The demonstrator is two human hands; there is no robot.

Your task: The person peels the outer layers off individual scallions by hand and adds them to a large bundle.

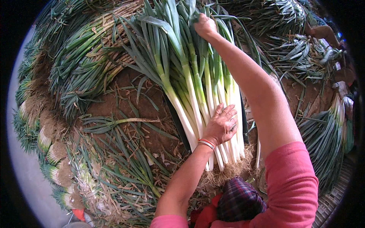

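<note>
A row of long green onions with white stalks (191, 94) lies before me on a dark support (177, 122), leaves pointing away and stringy roots (228, 171) towards me. My left hand (221, 125) rests across the white stalks, its fingers somewhat spread, with bands at the wrist. Farther up, my right hand (206, 27) is closed around green leaves (194, 16) at the far end of the row. Its fingertips are partly hidden.
Unsorted green onions (82, 57) are heaped at the upper left. Tied bundles (57, 152) line the left edge. Loose leaves and peelings (105, 185) litter the soil. Another bundle (328, 134) lies at the right, below part of another person's arm (323, 34). A plastic crate (332, 202) shows at lower right.
</note>
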